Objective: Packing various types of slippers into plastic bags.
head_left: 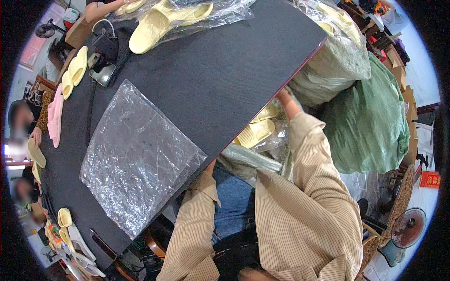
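Nearest us, striped sleeves [192,229] reach toward the dark bench [234,70]. Our left hand [210,167] is mostly hidden at its near edge; our right hand [284,97] is just beyond that edge, fingers out of sight. We cannot tell how open either is or what it holds. Below the edge, between our arms, yellow slippers [257,133] lie among clear plastic. On the bench, a clear bag [140,159] lies flat, apparently unfilled. Farther off, plastic-covered slippers [150,30] seem further along; pink slippers [55,117] lie unwrapped.
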### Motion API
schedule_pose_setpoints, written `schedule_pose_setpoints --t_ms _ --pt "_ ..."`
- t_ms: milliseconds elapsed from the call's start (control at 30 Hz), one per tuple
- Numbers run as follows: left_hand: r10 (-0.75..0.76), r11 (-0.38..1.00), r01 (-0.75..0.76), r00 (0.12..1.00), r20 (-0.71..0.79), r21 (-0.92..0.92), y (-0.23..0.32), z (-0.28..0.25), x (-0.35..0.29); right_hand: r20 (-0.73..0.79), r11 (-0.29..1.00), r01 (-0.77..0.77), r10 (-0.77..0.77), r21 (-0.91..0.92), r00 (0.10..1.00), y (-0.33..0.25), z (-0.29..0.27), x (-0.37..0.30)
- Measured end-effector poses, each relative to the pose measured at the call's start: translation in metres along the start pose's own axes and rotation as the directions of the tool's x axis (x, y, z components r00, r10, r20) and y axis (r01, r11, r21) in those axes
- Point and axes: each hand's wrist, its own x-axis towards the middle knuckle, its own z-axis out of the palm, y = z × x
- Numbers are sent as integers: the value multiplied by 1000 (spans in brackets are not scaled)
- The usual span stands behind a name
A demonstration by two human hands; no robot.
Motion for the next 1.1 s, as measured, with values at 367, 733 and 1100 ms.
schedule_pose_setpoints --t_ms 367,733,1100 --pt "29 902 60 980 198 -428 23 -137 -39 -115 742 -438 446 -507 888 -281 244 -260" --pt "70 741 23 991 111 -671 51 -316 -95 510 515 -813 639 272 576 -317 166 -211" --pt "-126 980 172 925 -358 101 -27 -465 -87 332 169 -572 670 803 664 -317 95 -305"
